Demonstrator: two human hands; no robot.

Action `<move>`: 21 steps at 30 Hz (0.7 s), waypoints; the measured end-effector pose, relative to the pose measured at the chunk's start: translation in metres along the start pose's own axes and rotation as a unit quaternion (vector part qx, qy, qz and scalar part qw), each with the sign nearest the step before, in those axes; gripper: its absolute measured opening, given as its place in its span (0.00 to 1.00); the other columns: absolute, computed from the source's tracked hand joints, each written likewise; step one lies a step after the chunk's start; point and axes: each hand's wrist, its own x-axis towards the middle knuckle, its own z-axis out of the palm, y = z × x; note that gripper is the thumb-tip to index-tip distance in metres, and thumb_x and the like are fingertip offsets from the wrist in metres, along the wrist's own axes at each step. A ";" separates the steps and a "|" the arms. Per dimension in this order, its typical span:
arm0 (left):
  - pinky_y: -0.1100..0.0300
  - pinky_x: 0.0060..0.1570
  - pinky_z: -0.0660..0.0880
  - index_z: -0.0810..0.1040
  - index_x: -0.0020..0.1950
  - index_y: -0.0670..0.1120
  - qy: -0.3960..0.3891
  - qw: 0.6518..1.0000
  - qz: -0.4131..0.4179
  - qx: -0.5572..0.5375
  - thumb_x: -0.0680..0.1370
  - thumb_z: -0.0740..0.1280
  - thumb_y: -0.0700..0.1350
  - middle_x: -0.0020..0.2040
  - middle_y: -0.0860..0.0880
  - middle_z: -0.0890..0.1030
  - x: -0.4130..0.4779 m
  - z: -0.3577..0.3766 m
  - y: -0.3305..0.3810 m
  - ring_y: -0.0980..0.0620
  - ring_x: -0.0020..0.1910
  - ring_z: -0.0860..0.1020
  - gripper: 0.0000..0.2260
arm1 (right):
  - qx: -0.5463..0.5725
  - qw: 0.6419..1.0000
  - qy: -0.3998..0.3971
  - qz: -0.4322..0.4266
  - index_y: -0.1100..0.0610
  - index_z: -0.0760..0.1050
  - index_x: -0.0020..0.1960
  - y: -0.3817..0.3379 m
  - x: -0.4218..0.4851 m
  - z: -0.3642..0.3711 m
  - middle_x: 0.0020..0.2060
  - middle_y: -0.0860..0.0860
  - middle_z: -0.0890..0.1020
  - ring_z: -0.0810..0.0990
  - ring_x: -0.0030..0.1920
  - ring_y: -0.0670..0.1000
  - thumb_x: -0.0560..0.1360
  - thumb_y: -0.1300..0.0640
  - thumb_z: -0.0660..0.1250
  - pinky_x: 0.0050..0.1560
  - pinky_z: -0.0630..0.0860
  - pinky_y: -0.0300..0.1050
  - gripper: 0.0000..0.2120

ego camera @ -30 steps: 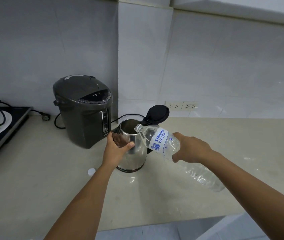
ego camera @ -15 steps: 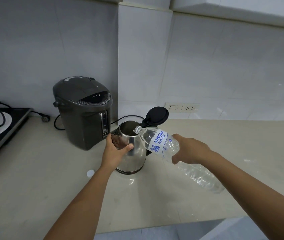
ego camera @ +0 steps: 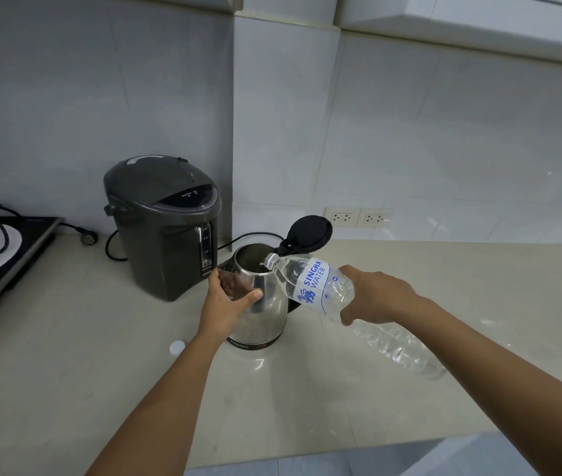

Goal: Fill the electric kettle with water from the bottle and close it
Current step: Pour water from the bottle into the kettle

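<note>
Bottle tilted in right hand fingers, mouth over open kettle gripped by left hand

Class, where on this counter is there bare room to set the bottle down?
Free: beige counter right of the steel kettle, below the wall sockets. Crowded: left, between the grey water dispenser, white bottle cap and black stove.
</note>
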 end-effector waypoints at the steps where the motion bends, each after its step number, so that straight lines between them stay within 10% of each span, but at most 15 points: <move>1: 0.63 0.56 0.69 0.60 0.74 0.47 0.000 1.000 0.000 -0.002 0.68 0.79 0.49 0.55 0.56 0.75 0.000 0.000 -0.001 0.55 0.57 0.74 0.41 | -0.006 1.000 0.001 0.000 0.43 0.56 0.74 0.000 0.000 -0.001 0.48 0.48 0.76 0.77 0.47 0.55 0.66 0.45 0.73 0.42 0.71 0.45 0.42; 21: 0.62 0.57 0.68 0.58 0.76 0.47 -0.002 1.000 0.001 -0.005 0.68 0.79 0.49 0.57 0.56 0.73 0.000 0.000 -0.001 0.56 0.58 0.72 0.43 | 0.004 1.000 -0.012 -0.002 0.43 0.56 0.74 0.002 0.003 0.000 0.50 0.48 0.78 0.77 0.49 0.54 0.65 0.45 0.74 0.44 0.73 0.46 0.43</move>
